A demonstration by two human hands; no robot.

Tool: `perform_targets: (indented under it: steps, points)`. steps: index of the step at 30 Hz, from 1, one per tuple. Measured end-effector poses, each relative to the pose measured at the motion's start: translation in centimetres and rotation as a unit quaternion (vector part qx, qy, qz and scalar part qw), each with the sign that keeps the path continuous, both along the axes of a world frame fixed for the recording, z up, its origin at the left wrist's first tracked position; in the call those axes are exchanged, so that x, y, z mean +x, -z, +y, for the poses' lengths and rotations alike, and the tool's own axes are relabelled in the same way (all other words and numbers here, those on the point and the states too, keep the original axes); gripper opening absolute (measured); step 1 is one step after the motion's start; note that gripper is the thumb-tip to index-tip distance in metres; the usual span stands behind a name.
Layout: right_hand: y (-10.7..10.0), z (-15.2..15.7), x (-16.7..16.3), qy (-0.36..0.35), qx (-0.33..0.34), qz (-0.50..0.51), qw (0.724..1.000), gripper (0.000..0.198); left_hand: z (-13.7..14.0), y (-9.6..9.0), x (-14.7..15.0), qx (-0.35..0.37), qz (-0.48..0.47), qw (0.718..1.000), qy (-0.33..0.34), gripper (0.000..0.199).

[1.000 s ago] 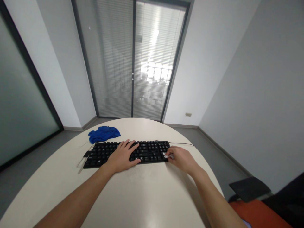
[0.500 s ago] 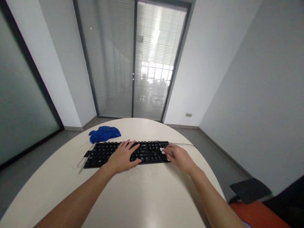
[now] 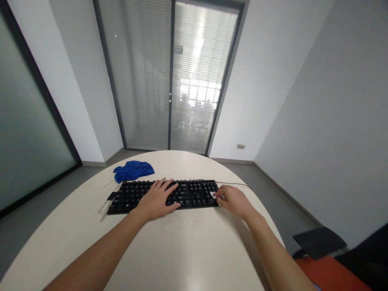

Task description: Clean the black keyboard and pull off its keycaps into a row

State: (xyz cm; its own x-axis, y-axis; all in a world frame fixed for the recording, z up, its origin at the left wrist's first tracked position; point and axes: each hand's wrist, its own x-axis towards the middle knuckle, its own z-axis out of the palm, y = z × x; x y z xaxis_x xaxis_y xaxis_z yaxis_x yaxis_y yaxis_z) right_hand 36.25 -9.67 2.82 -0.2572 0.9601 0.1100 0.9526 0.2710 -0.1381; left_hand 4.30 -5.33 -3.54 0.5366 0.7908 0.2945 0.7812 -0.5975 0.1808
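A black keyboard [image 3: 194,195] lies across the middle of the round table. My left hand [image 3: 157,201] rests flat on its centre, fingers spread and thumb near the front edge, covering some keys. At the right end, over the number keys, my right hand [image 3: 232,200] is closed, its fingertips pinching a small white pad [image 3: 213,195] against the keys. Most of the pad is hidden by the fingers, so its exact kind is unclear.
A crumpled blue cloth [image 3: 133,170] lies behind the keyboard's left side. Thin pale sticks [image 3: 104,211] and a small black piece [image 3: 112,196] sit at its left end. A cable [image 3: 233,184] runs off right. An orange-seated chair [image 3: 330,273] stands at lower right.
My right hand has slid a little to the right with the white pad, toward the keyboard's right edge. My left hand and the keyboard have stayed in place.
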Motion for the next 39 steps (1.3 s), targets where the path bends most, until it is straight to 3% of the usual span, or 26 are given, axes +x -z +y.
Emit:
perform_targets:
  steps: [29,35,39]
  points:
    - [1.7,0.8,-0.1,-0.017,0.026,0.022,0.999,0.032,0.1,0.1,0.0,0.010,0.012,1.000,0.000,0.076]
    - [2.5,1.3,-0.4,-0.003,0.083,0.023,0.996,0.035,0.0,0.1,0.0,0.011,0.009,1.000,0.000,0.075]
    - [3.2,1.8,-0.5,-0.009,0.083,0.016,0.996,0.035,0.0,0.0,0.1,0.008,0.015,1.000,-0.003,0.076]
